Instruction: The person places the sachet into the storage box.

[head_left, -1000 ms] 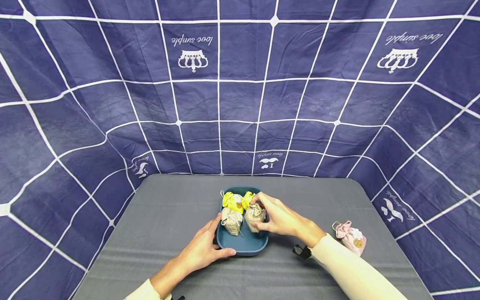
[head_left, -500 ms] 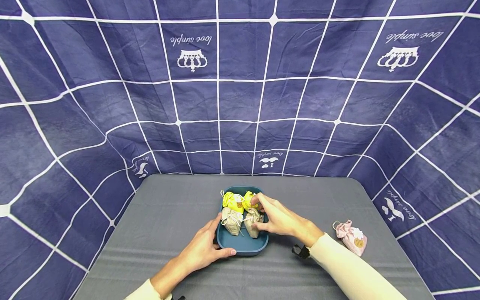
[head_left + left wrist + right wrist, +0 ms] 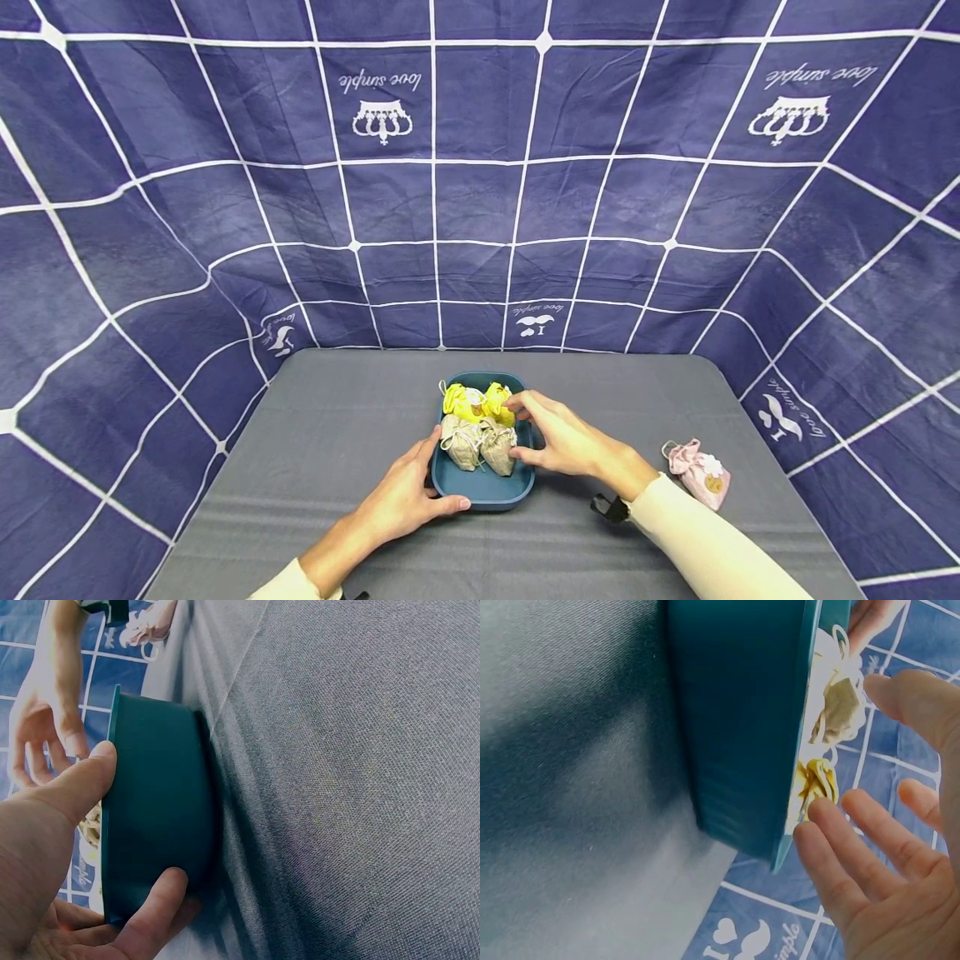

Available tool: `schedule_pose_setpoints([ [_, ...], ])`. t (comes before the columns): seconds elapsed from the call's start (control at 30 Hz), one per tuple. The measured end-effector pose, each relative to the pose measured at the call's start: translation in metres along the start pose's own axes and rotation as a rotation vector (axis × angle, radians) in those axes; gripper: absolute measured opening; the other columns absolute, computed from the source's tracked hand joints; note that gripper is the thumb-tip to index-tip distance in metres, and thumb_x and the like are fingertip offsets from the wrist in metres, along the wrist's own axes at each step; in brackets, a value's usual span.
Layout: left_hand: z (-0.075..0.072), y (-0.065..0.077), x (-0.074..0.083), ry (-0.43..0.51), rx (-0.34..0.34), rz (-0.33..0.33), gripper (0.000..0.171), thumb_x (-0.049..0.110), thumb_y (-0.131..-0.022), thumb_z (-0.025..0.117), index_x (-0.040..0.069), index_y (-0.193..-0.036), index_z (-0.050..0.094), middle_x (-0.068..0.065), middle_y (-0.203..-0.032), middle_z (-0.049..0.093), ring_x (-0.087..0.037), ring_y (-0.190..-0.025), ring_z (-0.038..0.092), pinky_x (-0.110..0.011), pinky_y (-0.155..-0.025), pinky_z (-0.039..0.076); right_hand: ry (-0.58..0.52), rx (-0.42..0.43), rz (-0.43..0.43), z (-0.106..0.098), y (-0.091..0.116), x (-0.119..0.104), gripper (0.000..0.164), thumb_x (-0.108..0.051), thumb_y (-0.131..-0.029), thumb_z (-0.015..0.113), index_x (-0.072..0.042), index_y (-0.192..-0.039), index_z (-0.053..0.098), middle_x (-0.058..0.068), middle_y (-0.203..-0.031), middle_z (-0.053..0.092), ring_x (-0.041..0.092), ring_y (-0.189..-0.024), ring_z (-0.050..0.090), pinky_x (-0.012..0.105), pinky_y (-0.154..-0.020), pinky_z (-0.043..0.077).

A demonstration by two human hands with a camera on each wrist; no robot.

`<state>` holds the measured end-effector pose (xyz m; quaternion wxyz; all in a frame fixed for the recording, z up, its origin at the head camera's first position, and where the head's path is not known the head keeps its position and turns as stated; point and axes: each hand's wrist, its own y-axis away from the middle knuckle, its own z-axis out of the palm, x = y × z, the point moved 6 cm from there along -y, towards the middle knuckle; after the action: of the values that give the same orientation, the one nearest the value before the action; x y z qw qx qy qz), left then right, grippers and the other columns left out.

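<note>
A teal-blue plastic tub [image 3: 483, 490] stands on the grey cloth. My left hand [image 3: 405, 487] holds its near left corner, thumb at the rim and fingers against the outer wall [image 3: 157, 802]. Inside, toward the far end, lie two yellow drawstring pouches, one left [image 3: 459, 402] and one right [image 3: 498, 402]. Nearer me, a left beige pouch [image 3: 459, 443] and a right beige pouch [image 3: 498, 448] sit side by side. Over the tub's right rim is my right hand [image 3: 562, 437], its fingers spread and nothing between them, thumb tip close beside the right beige pouch.
A pink drawstring pouch [image 3: 701, 477] with a white flower lies on the grey table cloth [image 3: 330, 417], beyond my right forearm. Blue cloth [image 3: 480, 200] with white grid lines rises behind the table and on both sides.
The right beige pouch, earlier gripped in my right hand, has been lowered and let go beside the left one. My right hand has eased slightly back; my left hand keeps its place.
</note>
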<state>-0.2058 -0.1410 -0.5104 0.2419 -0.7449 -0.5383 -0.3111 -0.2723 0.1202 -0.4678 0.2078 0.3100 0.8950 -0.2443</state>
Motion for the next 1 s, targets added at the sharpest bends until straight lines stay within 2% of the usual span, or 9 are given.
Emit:
schedule_pose_setpoints([
  [0.23,-0.001,0.001,0.000,0.004,0.009,-0.004,0.130,0.044,-0.084,0.107,-0.008,-0.179,0.035,-0.034,-0.167,0.058,-0.024,-0.109,0.081,-0.020,-0.088,0.066,0.072,0.051,0.041,-0.013,0.018,0.000,0.064,-0.018,-0.095,0.099,-0.007,-0.148,0.064,0.014,-0.146,0.075,0.033,-0.126,0.082,0.047,-0.111,0.068],
  [0.43,-0.001,0.001,-0.001,0.007,0.010,0.004,0.131,0.044,-0.084,0.107,-0.008,-0.178,0.035,-0.033,-0.166,0.059,-0.020,-0.103,0.081,-0.019,-0.086,0.066,0.177,0.100,0.086,-0.025,0.043,0.007,0.065,-0.020,-0.092,0.102,-0.011,-0.147,0.068,0.004,-0.145,0.076,0.026,-0.123,0.082,0.044,-0.108,0.069],
  [0.53,-0.001,0.001,-0.001,0.006,0.012,0.008,0.130,0.045,-0.084,0.107,-0.008,-0.178,0.035,-0.034,-0.166,0.059,-0.020,-0.105,0.080,-0.020,-0.087,0.066,0.219,0.120,0.114,-0.031,0.057,0.012,0.064,-0.020,-0.091,0.102,-0.016,-0.146,0.069,-0.002,-0.144,0.076,0.021,-0.123,0.081,0.043,-0.106,0.069],
  [0.8,-0.001,0.002,-0.001,0.000,0.019,0.007,0.131,0.046,-0.083,0.108,-0.007,-0.179,0.036,-0.033,-0.166,0.059,-0.025,-0.113,0.079,-0.023,-0.092,0.066,0.300,0.202,0.148,-0.053,0.096,0.025,0.065,-0.016,-0.087,0.104,-0.017,-0.143,0.072,-0.004,-0.139,0.078,0.023,-0.116,0.082,0.045,-0.098,0.070],
  [1.0,-0.001,0.002,-0.001,-0.038,0.032,0.004,0.131,0.050,-0.082,0.107,-0.007,-0.178,0.037,-0.030,-0.167,0.060,-0.026,-0.123,0.076,-0.032,-0.103,0.067,0.344,0.249,0.157,-0.071,0.124,0.032,0.067,-0.014,-0.083,0.106,-0.015,-0.142,0.073,-0.003,-0.136,0.079,0.025,-0.111,0.082,0.045,-0.095,0.070],
])
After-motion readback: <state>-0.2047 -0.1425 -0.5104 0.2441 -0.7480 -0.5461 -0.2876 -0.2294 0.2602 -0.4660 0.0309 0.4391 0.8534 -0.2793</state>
